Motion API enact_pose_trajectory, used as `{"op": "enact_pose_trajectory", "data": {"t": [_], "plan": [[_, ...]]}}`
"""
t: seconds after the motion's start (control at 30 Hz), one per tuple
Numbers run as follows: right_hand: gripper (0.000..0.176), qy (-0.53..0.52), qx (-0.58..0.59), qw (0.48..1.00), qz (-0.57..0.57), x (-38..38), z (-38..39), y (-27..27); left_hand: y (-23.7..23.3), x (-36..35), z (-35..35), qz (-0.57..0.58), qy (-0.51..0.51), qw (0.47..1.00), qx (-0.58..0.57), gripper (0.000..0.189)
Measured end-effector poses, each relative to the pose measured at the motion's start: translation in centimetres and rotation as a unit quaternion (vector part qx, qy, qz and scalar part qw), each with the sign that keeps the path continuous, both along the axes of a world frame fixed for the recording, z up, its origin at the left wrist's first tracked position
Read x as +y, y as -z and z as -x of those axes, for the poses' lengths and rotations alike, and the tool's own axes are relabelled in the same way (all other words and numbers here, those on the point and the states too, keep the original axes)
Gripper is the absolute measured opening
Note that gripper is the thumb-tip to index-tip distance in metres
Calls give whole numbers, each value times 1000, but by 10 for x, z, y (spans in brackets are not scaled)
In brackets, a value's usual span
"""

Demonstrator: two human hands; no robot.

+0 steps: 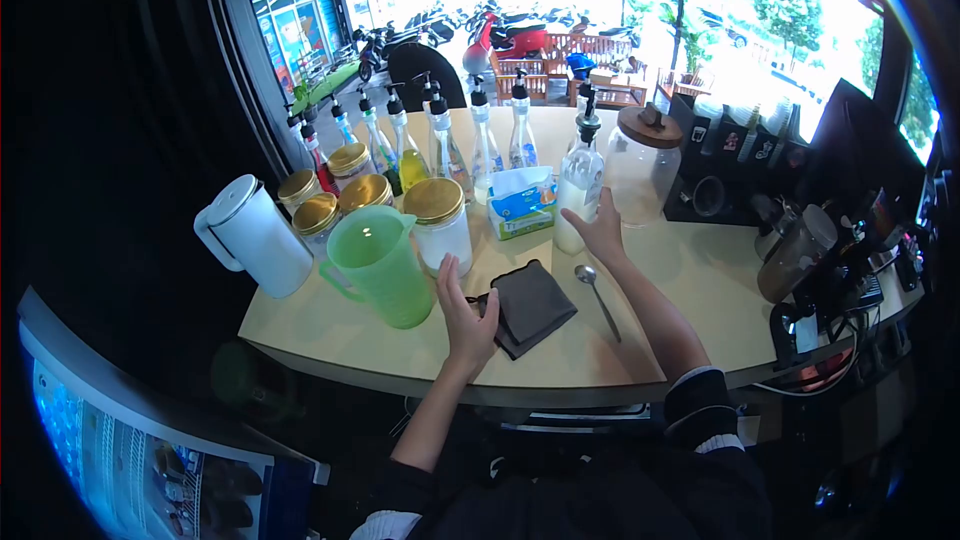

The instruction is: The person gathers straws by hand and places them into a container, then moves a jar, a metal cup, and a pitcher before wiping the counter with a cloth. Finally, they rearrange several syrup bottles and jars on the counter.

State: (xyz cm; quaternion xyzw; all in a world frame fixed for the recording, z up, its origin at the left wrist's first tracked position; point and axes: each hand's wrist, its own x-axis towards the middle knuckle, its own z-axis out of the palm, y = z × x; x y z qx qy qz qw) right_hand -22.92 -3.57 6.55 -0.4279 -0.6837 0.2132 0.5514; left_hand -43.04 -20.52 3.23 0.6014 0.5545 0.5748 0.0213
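My left hand hovers over the counter with its fingers apart, between a green plastic pitcher and a folded dark grey cloth. Its fingertips overlap the base of a gold-lidded glass jar of white contents. My right hand is open, thumb and fingers spread at the lower right side of a glass pump bottle with pale, milky contents. A metal spoon lies just below that hand. Behind the cloth stands a tissue pack.
Several pump bottles line the back edge, with gold-lidded jars before them. A white jug stands left. On the right are a wooden-lidded glass jar, a black cup organizer and a clear container. The counter's front edge curves near my body.
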Motion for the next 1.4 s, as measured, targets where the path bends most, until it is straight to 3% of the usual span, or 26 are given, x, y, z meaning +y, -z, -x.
{"op": "enact_pose_trajectory", "data": {"t": [0.13, 0.37, 0.4, 0.43, 0.5, 0.53, 0.63, 0.73, 0.8, 0.87, 1.0, 1.07, 1.17, 1.4], "plan": [[55, -5, 0, 1000, -23, -11, -33, 2, -9, 6, -9, -29, -22, 999, 14, 75], [55, 23, 39, 998, -31, -42, -120, -9, -18, 20, -56, -11, 46, 998, 39, 71], [55, 40, 38, 998, -31, -45, -136, -9, -18, 21, -69, -29, 64, 997, 38, 56], [55, 57, 38, 997, -35, -47, -152, -9, -17, 23, -79, -30, 81, 996, 38, 56], [55, 86, 36, 995, -42, -53, -183, -6, -15, 26, -95, 130, 182, 971, 83, 40], [55, 93, 49, 994, -43, -54, -198, -4, -12, 27, -108, 89, 212, 972, 55, 30], [55, 117, 67, 989, -57, -48, -238, 6, 4, 33, -130, 51, 235, 963, 120, 30], [54, 149, 45, 984, -83, -45, -270, 8, 17, 33, -145, 85, 244, 960, 108, 29], [52, 169, 19, 980, -100, -43, -281, 10, 22, 33, -146, 111, 247, 957, 102, 29], [56, 167, 88, 980, -55, -36, -290, 12, 24, 35, -146, 113, 240, 958, 106, 29], [57, 202, 105, 972, -57, -15, -300, 16, 24, 35, -147, 134, 245, 956, 86, 28], [59, 289, 26, 954, -80, -11, -301, 13, 24, 35, -148, 120, 236, 958, 106, 28], [62, 352, 26, 932, -79, 4, -303, 14, 25, 35, -148, 116, 231, 960, 111, 27], [74, 384, 3, 922, -39, 22, -307, 12, 28, 38, -146, 98, 216, 965, 113, 27]]}}
